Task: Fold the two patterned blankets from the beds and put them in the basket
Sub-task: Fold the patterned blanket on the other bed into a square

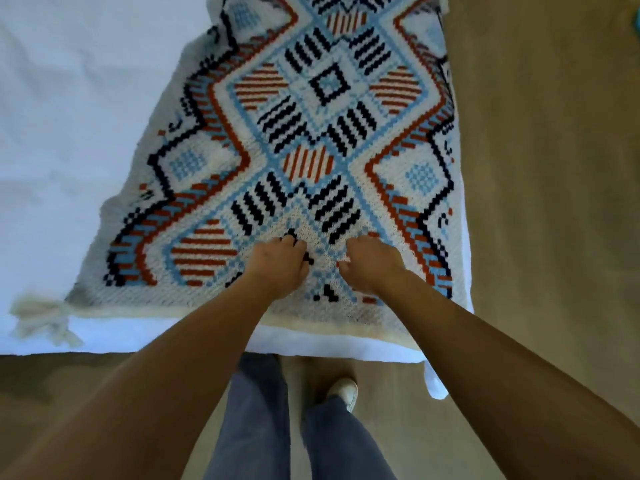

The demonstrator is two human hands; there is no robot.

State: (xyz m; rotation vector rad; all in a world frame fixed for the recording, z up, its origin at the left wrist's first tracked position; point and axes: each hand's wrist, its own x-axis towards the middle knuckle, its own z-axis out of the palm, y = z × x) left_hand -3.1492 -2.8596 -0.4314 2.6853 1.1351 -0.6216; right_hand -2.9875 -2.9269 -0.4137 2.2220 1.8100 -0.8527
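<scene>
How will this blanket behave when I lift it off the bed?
Likely floppy: the patterned blanket lies limp on the bed, so it should sag between the left hand and right hand. Its chunky knit suggests some weight and good grip.

One patterned blanket (311,133); one bed (52,98); two hands, left hand (277,265) and right hand (372,263); one tassel (41,317); seemingly one shoe (343,389).

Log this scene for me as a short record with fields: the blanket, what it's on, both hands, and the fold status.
blanket: patterned blanket, spread flat, tassel at near-left corner
surface: white bed, by its near edge
hands: left hand and right hand side by side, apart, fingers curled into the blanket
fold: not yet started
basket: not in view
</scene>
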